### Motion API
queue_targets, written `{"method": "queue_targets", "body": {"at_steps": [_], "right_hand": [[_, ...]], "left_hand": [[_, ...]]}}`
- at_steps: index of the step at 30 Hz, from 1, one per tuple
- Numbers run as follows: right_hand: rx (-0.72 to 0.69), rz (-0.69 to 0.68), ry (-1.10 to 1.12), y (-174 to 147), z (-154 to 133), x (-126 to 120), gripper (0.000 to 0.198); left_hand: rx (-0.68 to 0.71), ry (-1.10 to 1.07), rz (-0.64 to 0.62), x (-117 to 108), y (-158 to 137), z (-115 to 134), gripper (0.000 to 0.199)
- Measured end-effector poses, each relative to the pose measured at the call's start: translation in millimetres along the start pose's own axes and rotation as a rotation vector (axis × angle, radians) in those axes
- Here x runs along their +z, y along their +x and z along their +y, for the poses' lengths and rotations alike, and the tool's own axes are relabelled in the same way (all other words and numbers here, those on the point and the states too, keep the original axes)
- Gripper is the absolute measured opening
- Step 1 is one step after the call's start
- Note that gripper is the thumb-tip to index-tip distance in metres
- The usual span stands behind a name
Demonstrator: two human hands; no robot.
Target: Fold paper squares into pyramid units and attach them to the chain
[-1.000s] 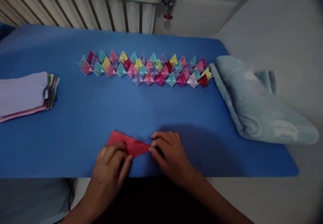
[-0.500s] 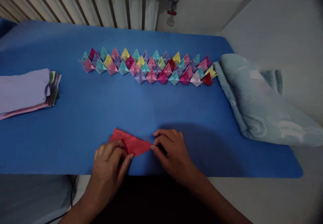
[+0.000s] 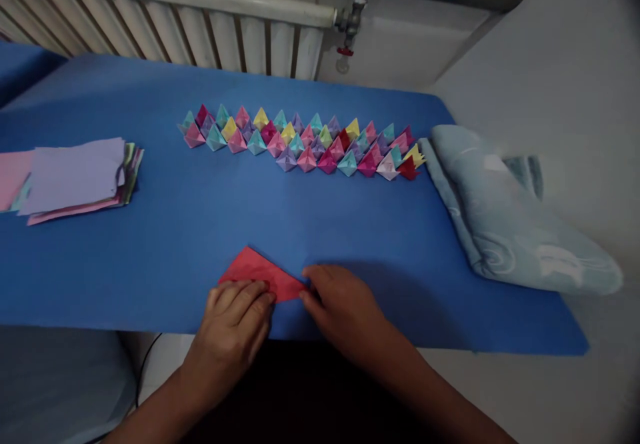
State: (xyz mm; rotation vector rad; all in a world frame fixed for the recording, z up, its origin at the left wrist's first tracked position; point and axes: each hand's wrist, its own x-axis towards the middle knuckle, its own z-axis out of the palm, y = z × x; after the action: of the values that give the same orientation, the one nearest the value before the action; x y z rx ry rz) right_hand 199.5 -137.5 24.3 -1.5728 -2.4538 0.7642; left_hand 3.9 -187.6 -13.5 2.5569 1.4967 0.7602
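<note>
A folded piece of red paper (image 3: 250, 265) lies near the front edge of the blue table, narrowing to a point at its right. My left hand (image 3: 235, 317) is curled over its lower left side, fingers together and pressing on the paper; the thumb is mostly hidden. At the right-hand tip, my right hand (image 3: 345, 301) pinches the paper between thumb and fingers. Beyond both hands, several small folded paper boats (image 3: 306, 158) in many colours stand packed in rows across the table.
A stack of coloured paper sheets (image 3: 75, 174) lies at the left, lavender on top. To the right rests a folded pale blue-green blanket (image 3: 500, 217). A white radiator (image 3: 210, 37) with a red-handled valve (image 3: 345, 51) stands behind the blue table (image 3: 175, 231).
My left fingers have shifted right and flattened over the red paper, and its top corner has turned slightly upward. My right hand stays at the tip. The whole view has tilted and shifted.
</note>
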Motion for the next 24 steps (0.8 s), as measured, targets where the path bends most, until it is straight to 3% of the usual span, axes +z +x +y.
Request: {"method": "queue_targets", "body": {"at_steps": [7, 10, 12, 14, 17, 21, 24], "right_hand": [[0.205, -0.122, 0.704, 0.5, 0.1, -4.1, 0.016], [0.197, -0.091, 0.882, -1.3, -0.8, -9.1, 0.008], [0.107, 0.033, 0.909, -4.4, -1.3, -16.6, 0.008], [-0.038, 0.159, 0.867, -8.1, -2.8, -25.8, 0.021], [-0.210, 0.140, 0.748, -10.1, -9.1, -35.6, 0.046], [-0.164, 0.110, 0.800, 2.3, -18.4, -29.8, 0.037], [-0.063, 0.103, 0.802, 21.9, -16.5, -15.2, 0.034]], "left_hand": [[0.003, -0.035, 0.067, 4.2, 1.3, 0.5, 0.022], [0.006, -0.078, 0.097, 1.2, 0.3, -0.9, 0.017], [-0.050, -0.152, 0.118, -8.4, 2.1, 0.1, 0.017], [-0.142, -0.272, 0.119, -23.1, 6.3, 3.2, 0.016], [-0.288, -0.509, 0.012, -44.7, 14.5, 9.9, 0.010], [-0.592, -0.832, -0.136, -49.0, 20.2, 12.2, 0.011], [-0.714, -0.953, -0.117, -35.7, 17.1, 4.7, 0.016]]}}
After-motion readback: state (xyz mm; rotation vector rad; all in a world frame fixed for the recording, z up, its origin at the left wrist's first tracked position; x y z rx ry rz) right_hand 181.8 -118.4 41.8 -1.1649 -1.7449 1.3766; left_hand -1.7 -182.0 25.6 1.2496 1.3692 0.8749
